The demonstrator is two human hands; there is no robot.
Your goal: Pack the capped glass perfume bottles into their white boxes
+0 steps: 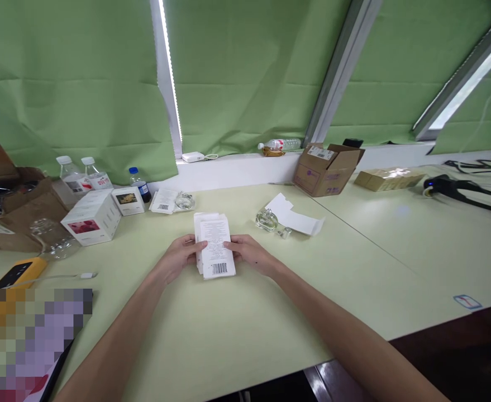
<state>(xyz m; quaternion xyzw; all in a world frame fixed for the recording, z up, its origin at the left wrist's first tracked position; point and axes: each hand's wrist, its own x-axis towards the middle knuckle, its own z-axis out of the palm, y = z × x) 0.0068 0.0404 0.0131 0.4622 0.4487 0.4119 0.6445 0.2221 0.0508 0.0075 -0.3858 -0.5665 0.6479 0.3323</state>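
Between my two hands is a small stack of flattened white cartons (217,245), with printed text and a barcode on the front one. My left hand (180,255) grips the left edge, thumb on the front and fingers behind. On the right edge, my right hand (249,251) pinches in the same way. To the right lie a round glass perfume bottle (266,220), a small clear cap (286,232) and an unfolded white card insert (298,216). Behind the cartons, to the left, another glass bottle (185,201) rests beside a white barcoded carton (163,201).
White boxes (92,216), plastic bottles (135,181) and an open brown carton (23,206) stand at the left. A yellow device (21,272) with a cable lies nearer. At the back right are a cardboard box (325,170), a wrapped gold package (387,178) and a black stand (458,190).
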